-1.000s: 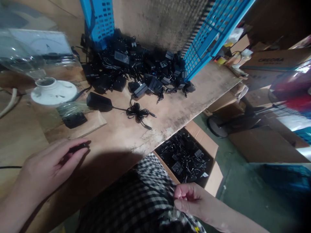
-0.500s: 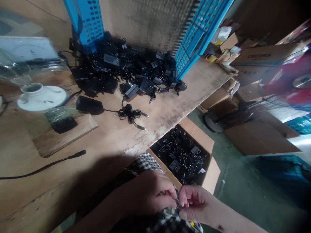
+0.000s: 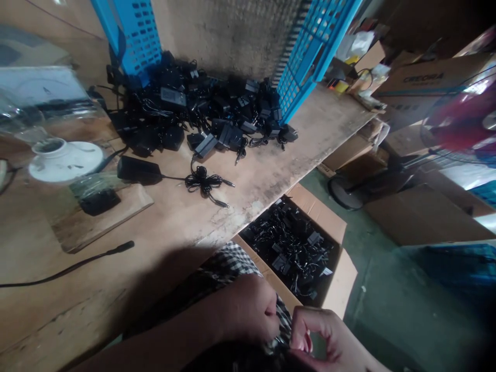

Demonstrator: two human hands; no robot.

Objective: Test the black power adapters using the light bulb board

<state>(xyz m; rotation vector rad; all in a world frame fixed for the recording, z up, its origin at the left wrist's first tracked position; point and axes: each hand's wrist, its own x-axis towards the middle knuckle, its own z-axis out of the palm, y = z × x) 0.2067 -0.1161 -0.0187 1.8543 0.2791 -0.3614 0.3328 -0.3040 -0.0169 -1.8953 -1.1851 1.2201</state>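
My left hand (image 3: 248, 307) is bent into a black-and-white checked cloth (image 3: 232, 258), apparently my shirt hem, and its fingers are hidden. My right hand (image 3: 321, 336) is curled beside that cloth, with a gap between thumb and fingers and nothing visible in them. Neither hand touches the wooden workbench (image 3: 248, 181). On the bench lie a black cable (image 3: 77, 269), a heap of black power adapters (image 3: 194, 108), a single adapter (image 3: 138, 170), and a coiled adapter cord (image 3: 202, 181).
Blue perforated plastic crates (image 3: 134, 36) stand behind the heap. A white lamp holder (image 3: 65, 161) and a bagged black adapter (image 3: 99, 201) sit at the left. Below the bench edge, an open cardboard box (image 3: 287, 243) holds black adapters. A fan (image 3: 461, 124) stands at the right.
My left hand has left the bench and the black cable, which now lies there, and has joined the cloth. My right hand has loosened from the cloth. The view has shifted slightly.
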